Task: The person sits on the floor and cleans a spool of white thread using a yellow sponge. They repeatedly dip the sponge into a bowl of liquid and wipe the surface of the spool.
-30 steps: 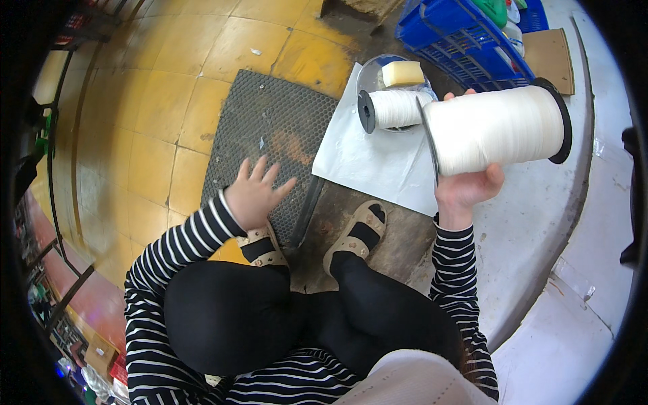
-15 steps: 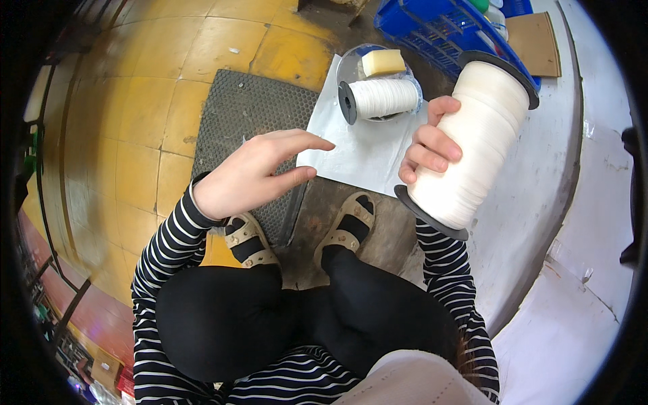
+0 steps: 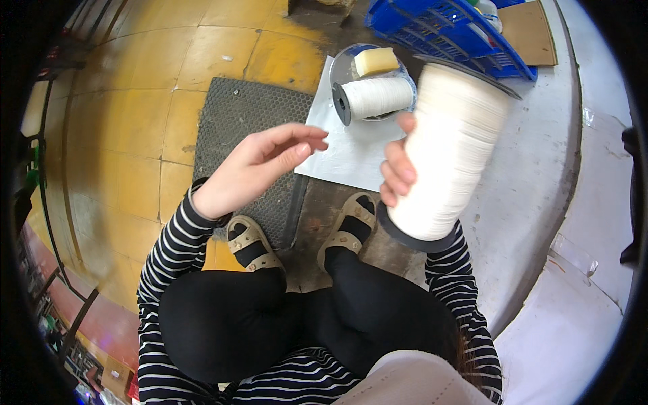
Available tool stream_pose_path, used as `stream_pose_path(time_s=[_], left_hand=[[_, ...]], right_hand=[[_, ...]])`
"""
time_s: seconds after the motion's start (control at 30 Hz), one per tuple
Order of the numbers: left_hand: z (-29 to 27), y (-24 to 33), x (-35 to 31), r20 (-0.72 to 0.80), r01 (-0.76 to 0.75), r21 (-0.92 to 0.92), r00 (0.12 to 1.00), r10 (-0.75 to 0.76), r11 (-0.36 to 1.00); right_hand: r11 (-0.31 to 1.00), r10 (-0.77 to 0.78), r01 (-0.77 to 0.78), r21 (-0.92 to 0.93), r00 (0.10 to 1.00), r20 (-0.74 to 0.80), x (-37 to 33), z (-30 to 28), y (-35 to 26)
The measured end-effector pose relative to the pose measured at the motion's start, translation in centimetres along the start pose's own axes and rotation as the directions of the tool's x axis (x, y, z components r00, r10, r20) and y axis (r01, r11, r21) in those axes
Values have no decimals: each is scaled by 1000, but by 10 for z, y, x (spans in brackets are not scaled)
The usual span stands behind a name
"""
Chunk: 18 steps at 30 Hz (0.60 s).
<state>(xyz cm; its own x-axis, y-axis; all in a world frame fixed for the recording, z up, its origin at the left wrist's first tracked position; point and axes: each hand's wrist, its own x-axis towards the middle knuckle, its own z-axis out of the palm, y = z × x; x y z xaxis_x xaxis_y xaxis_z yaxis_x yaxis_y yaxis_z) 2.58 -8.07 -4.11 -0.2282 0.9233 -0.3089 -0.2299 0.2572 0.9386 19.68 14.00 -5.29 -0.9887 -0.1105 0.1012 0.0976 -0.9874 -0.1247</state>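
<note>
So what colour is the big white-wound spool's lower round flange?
Black lower round flange, seen best in the head view.

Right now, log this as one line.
left hand: empty | right hand: gripping large white-wound spool, tilted | small white-wound spool: beside yellow block

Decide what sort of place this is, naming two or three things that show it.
Probably a workshop or small factory, judging by the large white cylindrical spool, the smaller white cylindrical spool with a black end, and the blue plastic lattice crate.
</note>
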Motion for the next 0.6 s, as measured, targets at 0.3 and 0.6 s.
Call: stream_pose_path(time_s=[0.3, 0.6], left_hand=[[11, -55, -7, -225, -20, -753, 947, -229, 658], [5, -156, -67, -315, 87, -798, 783, -536, 596]], right_hand=[[193, 290, -582, -790, 803, -521, 30, 25, 27], [-736, -492, -471, -486, 866, -94, 17, -15, -75]])
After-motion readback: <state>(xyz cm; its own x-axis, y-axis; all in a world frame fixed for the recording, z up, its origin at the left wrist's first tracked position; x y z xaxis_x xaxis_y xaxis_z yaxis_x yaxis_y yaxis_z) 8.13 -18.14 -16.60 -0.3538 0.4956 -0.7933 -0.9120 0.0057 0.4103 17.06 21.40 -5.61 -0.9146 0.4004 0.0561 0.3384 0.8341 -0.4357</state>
